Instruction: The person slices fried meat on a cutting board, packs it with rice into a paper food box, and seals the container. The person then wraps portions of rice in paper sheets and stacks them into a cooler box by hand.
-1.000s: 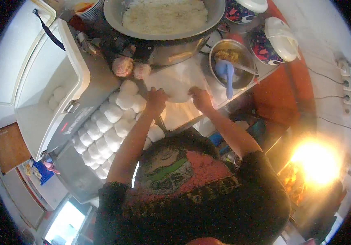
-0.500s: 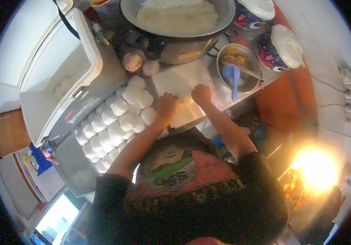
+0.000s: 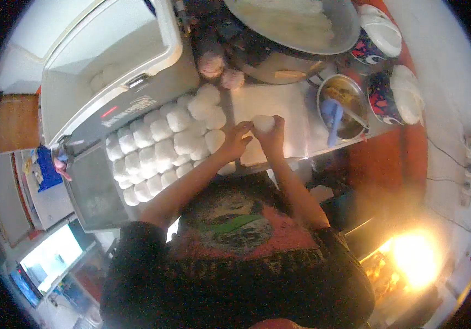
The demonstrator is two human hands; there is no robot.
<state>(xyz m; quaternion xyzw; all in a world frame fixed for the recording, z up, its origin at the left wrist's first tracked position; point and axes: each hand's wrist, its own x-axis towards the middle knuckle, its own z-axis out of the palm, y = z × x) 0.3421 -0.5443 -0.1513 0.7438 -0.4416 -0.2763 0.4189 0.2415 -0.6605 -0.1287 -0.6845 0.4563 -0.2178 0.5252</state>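
Note:
My right hand (image 3: 272,139) is closed around a white rounded bundle (image 3: 263,123), its fingers wrapped on the near and right sides. My left hand (image 3: 237,141) is beside it, its fingertips at the bundle's left edge and a gap between finger and thumb. Beneath both hands lie flat white wrapping sheets (image 3: 268,101). To the left, several similar white bundles (image 3: 165,151) stand piled in rows. At the right of the sheets is a metal bowl (image 3: 366,112) of yellow-brown food, with a blue spoon (image 3: 332,118) in it.
A large pan (image 3: 350,41) of white rice stands at the back. Two patterned containers with white lids (image 3: 405,101) are at the back right. A grey cool box (image 3: 178,71) with its lid raised borders the bundles. A bright lamp (image 3: 416,260) glows at lower right.
My right hand has turned up and now shows a white bundle in its grasp. My left hand has lifted from the sheets beside it. The view has shifted, moving the surroundings rightward.

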